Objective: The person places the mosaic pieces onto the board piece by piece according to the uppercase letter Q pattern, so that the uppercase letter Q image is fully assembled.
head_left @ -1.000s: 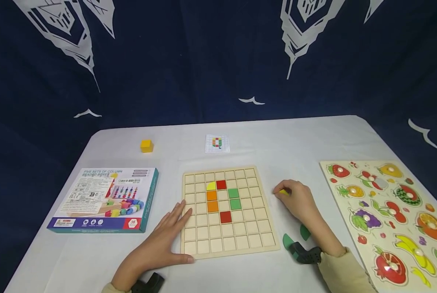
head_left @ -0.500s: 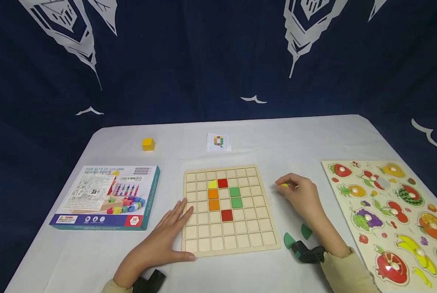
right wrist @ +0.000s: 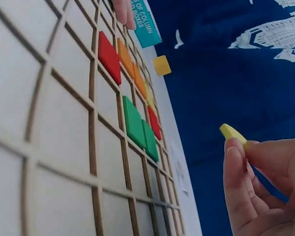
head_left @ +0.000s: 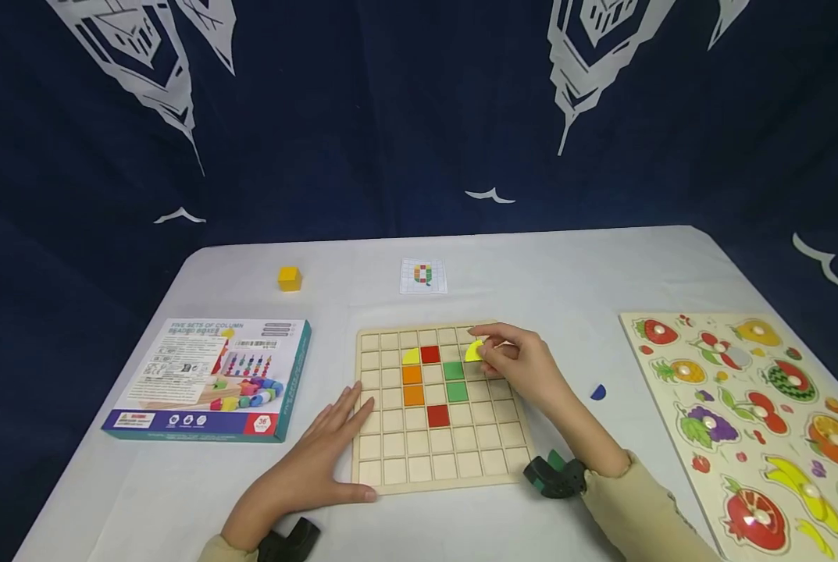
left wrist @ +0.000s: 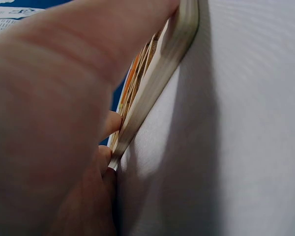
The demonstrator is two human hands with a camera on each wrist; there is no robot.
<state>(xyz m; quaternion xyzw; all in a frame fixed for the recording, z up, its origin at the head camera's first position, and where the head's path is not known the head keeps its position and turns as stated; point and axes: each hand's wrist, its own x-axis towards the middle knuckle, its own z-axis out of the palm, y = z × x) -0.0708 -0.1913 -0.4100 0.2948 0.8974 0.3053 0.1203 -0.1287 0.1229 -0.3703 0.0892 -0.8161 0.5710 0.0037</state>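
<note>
A square wooden grid board (head_left: 390, 468) lies mid-table. Set in its cells are red tiles (head_left: 437, 416), orange tiles (head_left: 412, 375), green tiles (head_left: 454, 371) and a yellow piece (head_left: 411, 357) with a rounded corner. My right hand (head_left: 524, 363) pinches another yellow piece (head_left: 473, 351) with a curved edge between thumb and fingertips. It hangs above the board's upper right, apart from the cells in the right wrist view. My left hand (head_left: 320, 457) rests with spread, fairly straight fingers against the board's left edge, its thumb at the near left corner.
Behind the board lies a small printed pattern card (head_left: 423, 275), with a yellow cube (head_left: 290, 279) farther left. A boxed bead set (head_left: 204, 378) flanks the left side, a fruit puzzle board (head_left: 749, 425) the right. A blue piece (head_left: 598, 393) and a partly hidden green piece (head_left: 555, 460) lie right.
My right hand has moved left from beside the board to over its upper right, carrying the yellow piece. The blue piece has come into sight. My left hand stays in place.
</note>
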